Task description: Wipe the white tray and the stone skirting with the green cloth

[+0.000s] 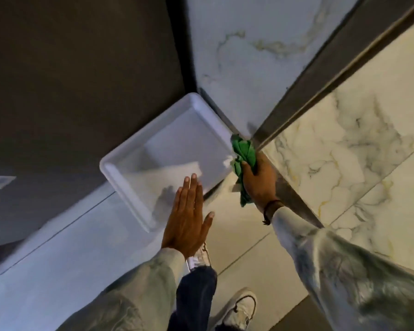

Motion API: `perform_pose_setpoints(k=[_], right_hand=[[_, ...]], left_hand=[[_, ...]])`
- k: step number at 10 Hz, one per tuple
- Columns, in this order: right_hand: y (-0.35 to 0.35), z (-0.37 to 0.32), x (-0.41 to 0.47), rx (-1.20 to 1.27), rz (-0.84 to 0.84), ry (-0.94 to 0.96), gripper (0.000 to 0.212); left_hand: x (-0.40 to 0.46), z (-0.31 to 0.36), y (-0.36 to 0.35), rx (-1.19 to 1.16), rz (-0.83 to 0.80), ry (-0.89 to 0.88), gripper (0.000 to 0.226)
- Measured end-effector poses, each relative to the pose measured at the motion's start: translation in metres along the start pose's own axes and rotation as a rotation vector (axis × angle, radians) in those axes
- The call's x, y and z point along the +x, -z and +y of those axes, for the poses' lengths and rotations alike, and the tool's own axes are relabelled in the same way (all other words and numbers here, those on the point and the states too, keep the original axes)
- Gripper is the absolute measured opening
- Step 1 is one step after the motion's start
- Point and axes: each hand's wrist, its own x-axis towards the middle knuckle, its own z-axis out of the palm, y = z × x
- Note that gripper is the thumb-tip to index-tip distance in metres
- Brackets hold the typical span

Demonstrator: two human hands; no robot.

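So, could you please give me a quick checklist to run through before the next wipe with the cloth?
1. Green cloth gripped in the right hand: ok, the fingers are closed round it.
2. Cloth at the work area: ok, it sits at the white tray's right edge, by the corner where the stone skirting begins.
3. Tray steadied: cannot tell; the left hand is flat and open over its near corner, contact unclear.
4. Tray interior free of objects: ok, only reflections show.
5. Skirting clean: cannot tell, the picture is blurred.
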Motion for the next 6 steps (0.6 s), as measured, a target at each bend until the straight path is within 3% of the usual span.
perform_pose_setpoints(k=[1,2,3,4,5,6], right_hand=[[-0.063,-0.039,0.02,-0.221,-0.057,0.26,0.046],[-0.126,-0.039,0.052,-0.56,-0.198,0.375,0.065],[-0.165,-0.024,0.075,-0.924,-0.616,0.158,0.079],[-0.169,-0.031,0.069,-0.935,-0.776,0.031,0.084],[-0.141,-0.089,0.045,-0.617,-0.626,0.02,0.072],[-0.093,-0.177,0.017,-0.204,-0.468,0.154,0.046]], left_hand=[[0.005,-0.05,0.002,-0.065,0.007,0.097,0.083],[0.011,-0.091,-0.008,-0.12,-0.001,0.165,0.081],[0.012,-0.122,-0.018,-0.205,0.0,0.183,0.079],[0.007,-0.141,-0.004,-0.184,-0.02,0.186,0.079],[0.0,-0.15,0.042,-0.162,-0.024,0.217,0.081],[-0.004,-0.154,0.114,-0.115,0.057,0.185,0.082]])
